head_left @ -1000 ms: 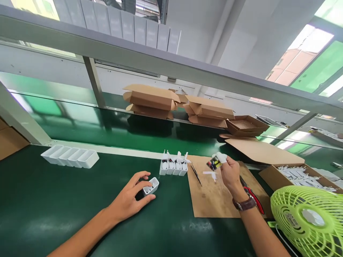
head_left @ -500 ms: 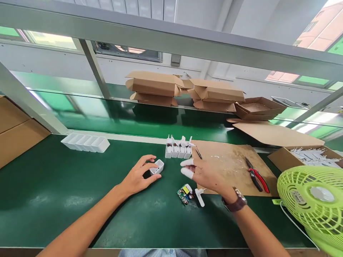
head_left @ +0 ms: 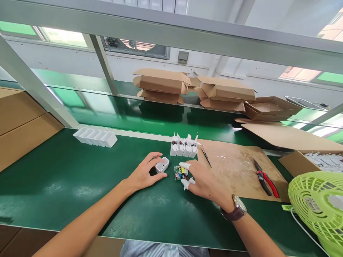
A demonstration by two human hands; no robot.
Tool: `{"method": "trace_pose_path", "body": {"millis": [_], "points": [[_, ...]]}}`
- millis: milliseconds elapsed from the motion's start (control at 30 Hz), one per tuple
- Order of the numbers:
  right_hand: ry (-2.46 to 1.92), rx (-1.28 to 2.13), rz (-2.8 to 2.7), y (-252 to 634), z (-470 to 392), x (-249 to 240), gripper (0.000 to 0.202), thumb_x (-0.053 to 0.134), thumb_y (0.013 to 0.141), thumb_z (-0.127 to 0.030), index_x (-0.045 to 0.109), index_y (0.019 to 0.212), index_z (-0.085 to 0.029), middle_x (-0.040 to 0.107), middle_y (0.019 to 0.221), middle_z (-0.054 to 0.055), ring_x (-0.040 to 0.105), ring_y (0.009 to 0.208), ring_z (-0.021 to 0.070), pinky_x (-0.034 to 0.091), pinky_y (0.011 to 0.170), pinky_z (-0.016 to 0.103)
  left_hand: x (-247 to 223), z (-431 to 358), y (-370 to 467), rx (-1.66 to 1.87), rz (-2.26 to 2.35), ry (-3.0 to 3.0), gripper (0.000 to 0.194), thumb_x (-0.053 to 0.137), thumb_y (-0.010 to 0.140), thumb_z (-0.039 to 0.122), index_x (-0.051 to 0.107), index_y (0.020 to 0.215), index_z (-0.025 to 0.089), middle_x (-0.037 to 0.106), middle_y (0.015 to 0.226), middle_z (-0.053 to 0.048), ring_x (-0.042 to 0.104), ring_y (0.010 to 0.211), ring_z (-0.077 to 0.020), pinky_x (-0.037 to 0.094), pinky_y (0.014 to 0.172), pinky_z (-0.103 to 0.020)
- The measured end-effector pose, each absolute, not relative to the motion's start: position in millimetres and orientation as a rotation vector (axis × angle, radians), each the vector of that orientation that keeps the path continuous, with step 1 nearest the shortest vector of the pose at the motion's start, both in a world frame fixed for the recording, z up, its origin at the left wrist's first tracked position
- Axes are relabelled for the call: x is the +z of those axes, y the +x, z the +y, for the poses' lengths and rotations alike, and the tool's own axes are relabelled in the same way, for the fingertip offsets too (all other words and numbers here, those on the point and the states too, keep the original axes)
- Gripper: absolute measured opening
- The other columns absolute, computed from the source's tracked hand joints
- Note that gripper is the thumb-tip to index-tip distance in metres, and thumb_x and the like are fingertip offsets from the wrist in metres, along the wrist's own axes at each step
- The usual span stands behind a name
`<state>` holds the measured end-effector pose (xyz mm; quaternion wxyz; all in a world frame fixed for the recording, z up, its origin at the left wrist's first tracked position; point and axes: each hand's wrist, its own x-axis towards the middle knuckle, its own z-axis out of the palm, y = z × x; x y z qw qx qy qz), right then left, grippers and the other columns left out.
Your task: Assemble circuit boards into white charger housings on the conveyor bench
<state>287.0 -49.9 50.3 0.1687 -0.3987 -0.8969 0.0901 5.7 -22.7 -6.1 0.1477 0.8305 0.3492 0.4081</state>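
My left hand (head_left: 148, 170) curves round a small white plastic charger case (head_left: 164, 165), its fingers at the far side and the thumb by the near side. Slots show in the case. My right hand (head_left: 199, 178), with white finger cots on thumb and forefinger, is closed on a green circuit board (head_left: 178, 172) with a yellow transformer. The board is held just right of the case, apart from it. A white plug piece (head_left: 185, 185) shows partly under the right fingers. Beyond the hands stands a row of filled white cases (head_left: 183, 150) with boards and white plug parts on top.
A row of white cases (head_left: 95, 137) stands at the back left. To the right, a cardboard sheet (head_left: 230, 171) carries red-black pliers (head_left: 266, 178) and tweezers (head_left: 205, 156). A green fan (head_left: 316, 203) and a box of white parts (head_left: 297, 162) bound the right side.
My right hand has picked up the circuit board, which lay on the bench, and brought it up toward the case. The case in my left hand has tilted a little. The camera view has shifted.
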Motion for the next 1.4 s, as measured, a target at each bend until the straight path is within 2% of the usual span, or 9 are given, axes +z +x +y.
{"method": "trace_pose_path", "body": {"millis": [100, 300, 500, 667, 733, 833, 900, 1133, 1400], "points": [[-1.144, 0.246, -2.523, 283.6, -39.6, 36.3, 0.046, 0.064, 0.087, -0.016, 0.057, 0.133, -0.015, 0.067, 0.124, 0.017, 0.065, 0.111, 0.0324, 0.059, 0.093, 0.052, -3.7, -24.8, 4.7, 1.125, 1.021, 2.329, 0.047, 0.076, 0.088, 0.032, 0.056, 0.131, 0.026, 0.057, 0.136, -0.014, 0.065, 0.118, -0.0265, 0.065, 0.078, -0.034], [-1.179, 0.301, -2.451, 292.9, -43.2, 10.8, 0.060, 0.067, 0.086, -0.020, 0.047, 0.142, -0.015, 0.060, 0.137, 0.019, 0.058, 0.128, 0.0348, 0.056, 0.104, 0.056, -3.9, -26.4, 8.7, 1.076, 1.042, 2.254, 0.057, 0.077, 0.087, 0.034, 0.051, 0.137, 0.026, 0.060, 0.132, -0.014, 0.065, 0.117, -0.0270, 0.064, 0.081, -0.037], [-1.211, 0.317, -2.350, 289.2, -44.6, 6.8, 0.055, 0.053, 0.090, -0.011, 0.044, 0.144, -0.018, 0.066, 0.120, 0.014, 0.064, 0.111, 0.0304, 0.062, 0.092, 0.052, -0.7, -25.1, 5.5, 1.085, 1.084, 2.279, 0.045, 0.059, 0.093, 0.017, 0.051, 0.138, 0.024, 0.067, 0.123, -0.010, 0.066, 0.112, -0.0225, 0.059, 0.098, -0.041], [-1.156, 0.211, -2.338, 288.5, -45.1, 1.1, 0.053, 0.058, 0.087, -0.013, 0.047, 0.139, -0.016, 0.063, 0.129, 0.017, 0.060, 0.122, 0.0341, 0.060, 0.097, 0.055, 3.3, -19.1, -6.6, 1.211, 1.224, 2.273, 0.037, 0.040, 0.102, 0.013, 0.060, 0.130, 0.027, 0.059, 0.137, -0.010, 0.060, 0.125, -0.0223, 0.055, 0.103, -0.043], [-1.150, 0.196, -2.335, 287.8, -44.9, -1.1, 0.052, 0.056, 0.085, -0.010, 0.049, 0.136, -0.017, 0.065, 0.123, 0.016, 0.062, 0.117, 0.0333, 0.062, 0.094, 0.054, 1.7, -18.3, -6.1, 1.213, 1.274, 2.212, 0.034, 0.050, 0.102, 0.025, 0.055, 0.136, 0.026, 0.057, 0.137, -0.011, 0.063, 0.118, -0.0233, 0.058, 0.095, -0.041], [-1.147, 0.214, -2.290, 284.0, -44.4, -0.8, 0.059, 0.054, 0.079, -0.007, 0.050, 0.137, -0.019, 0.066, 0.116, 0.013, 0.065, 0.108, 0.0316, 0.063, 0.089, 0.052, -3.9, -19.2, 1.8, 1.122, 1.431, 2.112, 0.071, 0.077, 0.086, 0.043, 0.043, 0.145, 0.025, 0.059, 0.126, -0.011, 0.066, 0.108, -0.0259, 0.059, 0.092, -0.044], [-1.115, 0.218, -2.233, 280.0, -44.8, 2.1, 0.060, 0.054, 0.077, -0.006, 0.051, 0.135, -0.019, 0.065, 0.115, 0.013, 0.064, 0.107, 0.0313, 0.063, 0.088, 0.051, -8.3, -19.7, 7.7, 1.024, 1.556, 2.060, 0.083, 0.084, 0.078, 0.044, 0.041, 0.146, 0.024, 0.060, 0.118, -0.009, 0.067, 0.104, -0.0265, 0.059, 0.092, -0.046], [-0.983, 0.187, -1.972, 269.2, -53.7, 24.4, 0.058, 0.058, 0.092, -0.011, 0.042, 0.145, -0.026, 0.062, 0.127, 0.013, 0.061, 0.122, 0.0299, 0.059, 0.099, 0.053, -13.8, -23.6, 9.4, 1.052, 1.284, 2.145, 0.071, 0.070, 0.089, 0.025, 0.035, 0.150, 0.027, 0.063, 0.131, -0.010, 0.069, 0.111, -0.0236, 0.058, 0.100, -0.043], [-0.866, 0.038, -2.097, 263.9, -63.1, 20.7, 0.065, 0.058, 0.092, -0.005, 0.039, 0.152, -0.020, 0.063, 0.133, 0.016, 0.057, 0.131, 0.0316, 0.060, 0.102, 0.053, -6.6, -29.6, 14.7, 1.035, 0.988, 2.347, 0.080, 0.062, 0.089, 0.010, 0.024, 0.158, 0.028, 0.058, 0.142, -0.015, 0.058, 0.132, -0.0280, 0.052, 0.110, -0.050]]}}
